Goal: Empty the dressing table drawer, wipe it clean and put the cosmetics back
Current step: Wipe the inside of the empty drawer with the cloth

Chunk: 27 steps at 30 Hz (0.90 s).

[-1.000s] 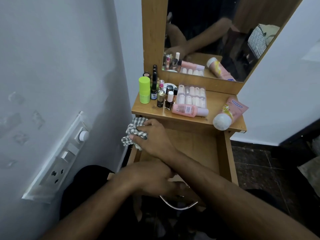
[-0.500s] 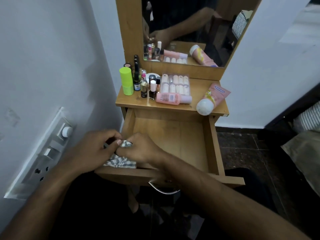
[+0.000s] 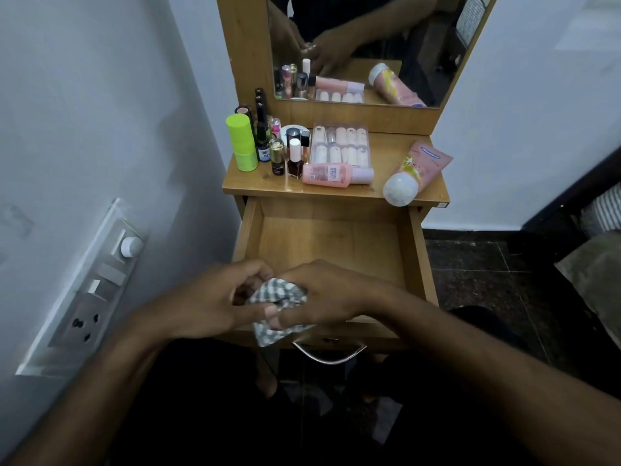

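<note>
The drawer (image 3: pixel 331 243) of the dressing table (image 3: pixel 336 191) stands pulled fully out, its wooden floor bare. A grey-and-white checked cloth (image 3: pixel 279 294) sits bunched over the drawer's front left corner, with 1 loose end hanging over the front panel just above the metal handle (image 3: pixel 329 356).

Both hands meet at the cloth. The left hand (image 3: pixel 208 301) has its fingers curled around the cloth's left side. The right hand (image 3: pixel 326 294) covers the right side, fingers bent down onto the fabric and gripping it. The 2 hands touch each other at the fingertips.

The cosmetics stand on the tabletop behind the drawer. At the left is a lime-green stick (image 3: pixel 241 142), upright, with a cluster of small bottles (image 3: pixel 285 153) just beside it. A clear case of pale nail tips (image 3: pixel 340 144) lies flat at the centre. A pink bottle (image 3: pixel 336 174) lies on its side in front of the case. A pink tube (image 3: pixel 416 169) lies at the right, its white cap overhanging the front edge.

A mirror (image 3: pixel 353 45) rises behind the tabletop. A switch panel (image 3: pixel 90 290) is fixed to the white wall at the left.
</note>
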Each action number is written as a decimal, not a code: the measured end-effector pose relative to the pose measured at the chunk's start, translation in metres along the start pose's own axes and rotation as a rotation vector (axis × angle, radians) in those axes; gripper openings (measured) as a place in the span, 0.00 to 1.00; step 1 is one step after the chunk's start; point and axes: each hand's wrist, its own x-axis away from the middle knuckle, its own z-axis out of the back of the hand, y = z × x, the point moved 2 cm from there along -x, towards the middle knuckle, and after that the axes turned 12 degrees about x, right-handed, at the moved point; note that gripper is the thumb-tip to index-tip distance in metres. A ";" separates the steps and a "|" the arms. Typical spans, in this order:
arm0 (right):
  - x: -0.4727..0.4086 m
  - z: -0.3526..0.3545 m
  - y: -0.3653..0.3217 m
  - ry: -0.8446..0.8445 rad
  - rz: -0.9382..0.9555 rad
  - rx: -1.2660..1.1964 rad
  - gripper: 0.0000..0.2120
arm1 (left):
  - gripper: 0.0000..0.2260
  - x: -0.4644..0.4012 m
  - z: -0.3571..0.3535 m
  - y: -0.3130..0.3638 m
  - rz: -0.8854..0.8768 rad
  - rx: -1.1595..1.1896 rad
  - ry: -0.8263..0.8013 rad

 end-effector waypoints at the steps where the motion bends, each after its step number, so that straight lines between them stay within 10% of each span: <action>1: 0.010 0.003 0.008 0.003 0.000 0.007 0.09 | 0.11 -0.007 -0.009 0.004 -0.028 -0.019 -0.008; 27: 0.168 0.034 0.091 0.289 -0.224 0.118 0.13 | 0.11 -0.112 -0.140 0.086 -0.445 -0.061 0.138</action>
